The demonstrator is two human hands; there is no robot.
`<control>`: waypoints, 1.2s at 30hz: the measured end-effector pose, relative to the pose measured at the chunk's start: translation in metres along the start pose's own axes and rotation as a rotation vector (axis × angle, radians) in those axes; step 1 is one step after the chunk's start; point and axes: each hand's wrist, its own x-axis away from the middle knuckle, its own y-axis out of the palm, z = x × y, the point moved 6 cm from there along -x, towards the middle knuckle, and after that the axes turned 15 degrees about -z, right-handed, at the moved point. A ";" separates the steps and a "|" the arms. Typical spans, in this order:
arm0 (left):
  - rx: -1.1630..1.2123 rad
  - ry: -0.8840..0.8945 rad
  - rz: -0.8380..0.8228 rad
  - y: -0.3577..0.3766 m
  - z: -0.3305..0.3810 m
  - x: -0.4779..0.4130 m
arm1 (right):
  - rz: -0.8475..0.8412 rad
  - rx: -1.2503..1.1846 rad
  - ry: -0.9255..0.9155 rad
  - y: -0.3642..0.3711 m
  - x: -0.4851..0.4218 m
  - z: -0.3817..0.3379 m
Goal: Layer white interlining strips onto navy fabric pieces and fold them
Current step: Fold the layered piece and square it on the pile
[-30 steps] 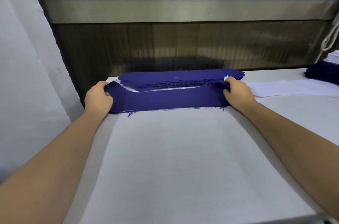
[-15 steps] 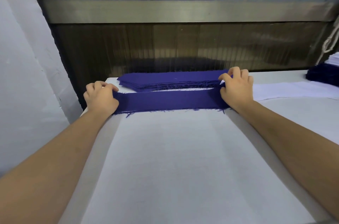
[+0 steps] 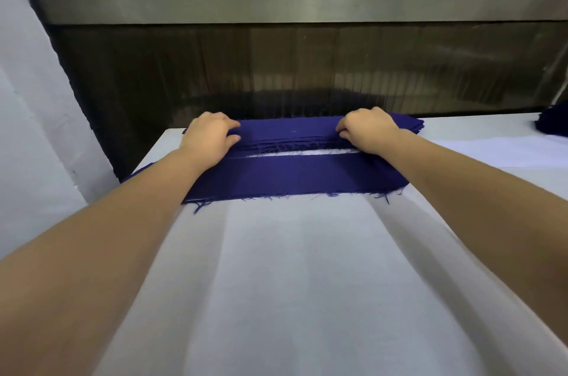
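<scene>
1. Left hand (image 3: 209, 137) sits on the left end of the navy stack (image 3: 292, 132); its fingers (image 3: 232, 125) are curled, thumb below, pinching the stack's top layers at the near edge.
2. Right hand (image 3: 367, 129) sits on the stack toward its right end, fingers (image 3: 342, 132) bent down and closed on the near frayed edge of the layers.
3. The stack lies at the far edge of the tabletop (image 3: 292, 283), right against the dark panel (image 3: 307, 68); its right end pokes out past the right hand.
4. Folded navy piece (image 3: 292, 177) lies flat just in front of the stack, long side parallel to it. Near edge frayed, loose threads hanging onto the white surface.
5. Thin white interlining strip (image 3: 307, 154) shows in the gap between folded piece and stack.
6. Both forearms cross over the ends of the folded piece, hiding its left and right corners.
7. More white interlining (image 3: 491, 151) lies flat to the right, beside the right forearm.
8. Another dark navy pile (image 3: 553, 122) at the far right edge, cut off by the frame.
9. Near half of the tabletop is bare white cloth with soft ridges; wide free space between the arms.
10. Grey wall (image 3: 30, 129) closes off the left side past the tabletop's left edge.
</scene>
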 end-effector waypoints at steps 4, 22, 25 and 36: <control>0.033 0.048 -0.068 0.003 0.001 -0.012 | -0.014 -0.005 -0.073 -0.002 -0.004 -0.002; -0.026 0.250 -0.031 -0.001 0.016 -0.017 | 0.117 -0.425 -0.025 -0.011 -0.020 0.016; -0.048 0.213 -0.011 -0.005 0.013 -0.016 | 0.064 -0.607 -0.065 -0.008 -0.022 0.021; 0.139 0.071 0.077 -0.013 0.013 -0.023 | 0.046 -0.590 -0.162 -0.006 -0.024 0.004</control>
